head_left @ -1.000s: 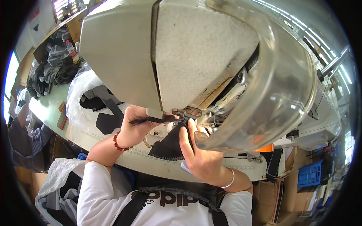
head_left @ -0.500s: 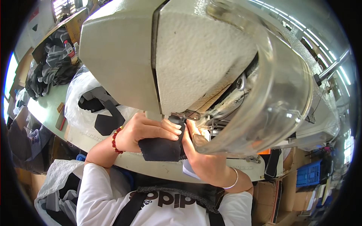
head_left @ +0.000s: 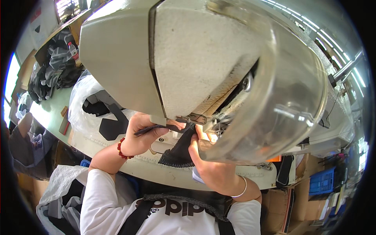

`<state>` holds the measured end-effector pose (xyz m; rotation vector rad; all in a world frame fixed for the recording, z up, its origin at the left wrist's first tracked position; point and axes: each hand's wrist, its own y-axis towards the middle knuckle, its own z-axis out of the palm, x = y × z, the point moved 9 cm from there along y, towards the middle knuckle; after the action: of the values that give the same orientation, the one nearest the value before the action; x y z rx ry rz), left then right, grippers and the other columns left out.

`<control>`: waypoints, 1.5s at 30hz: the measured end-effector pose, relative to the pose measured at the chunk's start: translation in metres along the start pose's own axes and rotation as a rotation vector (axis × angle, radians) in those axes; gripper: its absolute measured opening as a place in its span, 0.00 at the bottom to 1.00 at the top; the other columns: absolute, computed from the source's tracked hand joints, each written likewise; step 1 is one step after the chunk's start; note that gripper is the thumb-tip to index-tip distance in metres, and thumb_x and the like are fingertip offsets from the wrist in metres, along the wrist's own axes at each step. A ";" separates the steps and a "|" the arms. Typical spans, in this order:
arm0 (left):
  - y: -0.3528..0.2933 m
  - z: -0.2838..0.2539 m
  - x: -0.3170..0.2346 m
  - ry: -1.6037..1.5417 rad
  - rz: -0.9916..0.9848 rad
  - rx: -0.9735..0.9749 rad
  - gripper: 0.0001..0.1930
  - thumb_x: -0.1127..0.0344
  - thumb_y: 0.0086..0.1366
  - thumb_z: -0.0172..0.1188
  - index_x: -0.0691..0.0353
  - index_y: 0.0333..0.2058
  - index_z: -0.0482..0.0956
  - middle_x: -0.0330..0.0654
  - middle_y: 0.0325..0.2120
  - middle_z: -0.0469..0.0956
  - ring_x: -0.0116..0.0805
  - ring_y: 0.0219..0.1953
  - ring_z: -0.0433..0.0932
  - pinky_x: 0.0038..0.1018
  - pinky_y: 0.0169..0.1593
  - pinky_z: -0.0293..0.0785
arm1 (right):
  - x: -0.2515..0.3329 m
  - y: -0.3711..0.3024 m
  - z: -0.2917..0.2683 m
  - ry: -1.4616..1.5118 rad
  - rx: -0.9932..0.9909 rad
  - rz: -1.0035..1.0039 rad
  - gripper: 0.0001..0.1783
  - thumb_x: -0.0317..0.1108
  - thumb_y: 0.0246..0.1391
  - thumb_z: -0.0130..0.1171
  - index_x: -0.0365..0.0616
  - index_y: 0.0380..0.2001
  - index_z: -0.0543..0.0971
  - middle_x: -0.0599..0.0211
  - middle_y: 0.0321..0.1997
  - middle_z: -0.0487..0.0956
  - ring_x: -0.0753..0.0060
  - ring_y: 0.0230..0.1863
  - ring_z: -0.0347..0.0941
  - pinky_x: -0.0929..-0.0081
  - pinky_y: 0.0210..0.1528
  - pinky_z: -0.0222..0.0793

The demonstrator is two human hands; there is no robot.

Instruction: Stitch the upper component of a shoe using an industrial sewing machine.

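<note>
Under the head of a cream sewing machine (head_left: 117, 66), a black fabric piece (head_left: 179, 152) with a stitched, ridged lower edge lies on the work plate. My left hand (head_left: 138, 138) pinches a folded-up part of the black fabric between thumb and fingers, its fingertips close beside the needle area. On the other side, my right hand (head_left: 211, 168) presses its fingers and thumb on the fabric's right edge. Some of its fingers pass beneath the machine head, partly behind the clear curved guard (head_left: 301, 105). The needle itself is hidden from view.
Left of the machine, a clear plastic bag (head_left: 76, 113) holds black cut pieces (head_left: 113, 128). Dark and grey fabric pieces (head_left: 58, 58) pile up farther back beside a bottle (head_left: 73, 51). A blue crate (head_left: 322, 181) stands at right. Another person's leg (head_left: 23, 141) shows at far left.
My left hand has lifted and folded back the left part of the fabric, uncovering the plate. The stitched edge now faces up. My right hand has barely moved.
</note>
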<state>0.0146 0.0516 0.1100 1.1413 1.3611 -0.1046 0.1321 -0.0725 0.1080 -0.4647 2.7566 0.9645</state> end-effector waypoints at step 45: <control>-0.020 -0.007 0.037 -0.159 -0.121 -0.250 0.10 0.84 0.68 0.61 0.71 0.45 0.88 0.42 0.37 0.88 0.24 0.36 0.81 0.22 0.42 0.76 | 0.008 0.009 -0.004 -0.180 0.033 -0.223 0.19 0.28 0.50 0.65 0.38 0.47 0.86 0.55 0.57 0.85 0.62 0.55 0.85 0.71 0.48 0.82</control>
<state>0.0079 0.0659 0.0705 0.8245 1.2623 -0.1071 0.1211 -0.0703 0.1138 -0.6305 2.4935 0.8608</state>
